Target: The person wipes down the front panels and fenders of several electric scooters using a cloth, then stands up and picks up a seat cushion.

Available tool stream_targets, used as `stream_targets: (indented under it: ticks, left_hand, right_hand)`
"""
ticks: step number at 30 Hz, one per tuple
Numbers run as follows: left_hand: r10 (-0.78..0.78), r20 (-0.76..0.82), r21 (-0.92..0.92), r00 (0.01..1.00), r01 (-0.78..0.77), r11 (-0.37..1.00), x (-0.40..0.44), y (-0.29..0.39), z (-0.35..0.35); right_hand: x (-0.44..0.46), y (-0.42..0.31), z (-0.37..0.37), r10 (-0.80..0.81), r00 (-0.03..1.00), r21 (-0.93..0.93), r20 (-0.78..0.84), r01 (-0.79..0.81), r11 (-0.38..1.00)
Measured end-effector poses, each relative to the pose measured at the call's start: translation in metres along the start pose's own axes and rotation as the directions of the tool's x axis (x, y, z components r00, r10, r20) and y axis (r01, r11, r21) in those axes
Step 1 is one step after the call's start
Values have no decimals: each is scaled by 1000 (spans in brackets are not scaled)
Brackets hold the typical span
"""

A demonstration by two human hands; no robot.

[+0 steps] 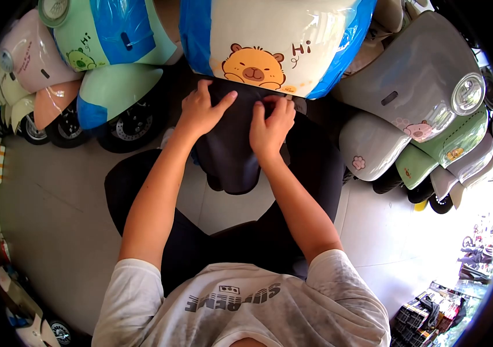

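Dark fender, its top hidden by the cream panel, meets both hands, whether gripping I cannot tell.

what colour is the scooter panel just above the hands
The panel is cream with blue sides and an orange cartoon animal, as the head view shows.

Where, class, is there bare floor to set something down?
Bare floor lies beside the left leg, short of the wheels, and beside the right leg, short of the grey scooter. Ahead is crowded: scooters flank the left hand and right hand.
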State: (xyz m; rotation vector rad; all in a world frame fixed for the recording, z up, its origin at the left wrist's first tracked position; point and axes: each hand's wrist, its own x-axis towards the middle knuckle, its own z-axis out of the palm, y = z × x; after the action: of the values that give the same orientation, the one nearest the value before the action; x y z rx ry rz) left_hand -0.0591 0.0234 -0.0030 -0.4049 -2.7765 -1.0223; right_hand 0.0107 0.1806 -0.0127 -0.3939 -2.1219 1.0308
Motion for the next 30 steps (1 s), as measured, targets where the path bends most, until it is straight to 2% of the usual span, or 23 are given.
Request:
stream_targets:
  ticks: [2,5,8,9,10,12,13,16,18,20,22,23,25,30]
  left_hand:
    - [-60,29,-12,998,61,998,4,-6,0]
    - [-216,145,-43,965,224,974,9,-10,-1]
    - [-205,146,-5,968,208,978,16,-9,-2]
    - [-124,85,80,989,117,990,21,-27,11]
    - [-125,87,80,988,119,990,26,-30,10]
    - [-125,225,-227,966,177,958,31,-30,7]
    - [-168,267,-270,949,241,932,30,-23,4]
    - [-223,227,-382,948,297,875,32,-31,17]
    - [-197,217,-432,956,275,859,37,-49,30]
    - [-222,251,-561,942,329,760,41,-59,39]
    - [-238,254,-559,938,343,755,47,-82,52]
    - [-226,280,-607,933,355,711,51,-93,58]
    - [-258,361,-654,896,440,615,53,-92,57]
    - [-284,371,-674,884,467,573,54,-77,49]
  right_hand:
    - [-6,-9,-3,-178,982,-68,69,183,981]
    - [-13,-23,-10,-290,941,-56,177,304,951]
    - [-21,-33,-13,-350,910,-36,220,366,930]
    - [-23,-36,-14,-387,890,-17,240,402,915]
    - [-25,-38,-15,-422,869,2,259,436,900]
    - [-27,-38,-16,-411,860,1,304,431,902]
    - [-28,-38,-17,-444,840,14,311,463,886]
    - [-29,-34,-17,-477,809,24,344,500,866]
    - [-29,-32,-18,-508,788,42,348,529,848]
    - [-29,-31,-20,-524,771,61,362,541,839]
    - [-30,-29,-20,-538,755,81,374,552,830]
    - [-30,-28,-20,-544,750,106,377,549,829]
    - [-31,-27,-21,-552,744,154,377,538,829]
    - [-30,-29,-24,-554,735,215,390,512,831]
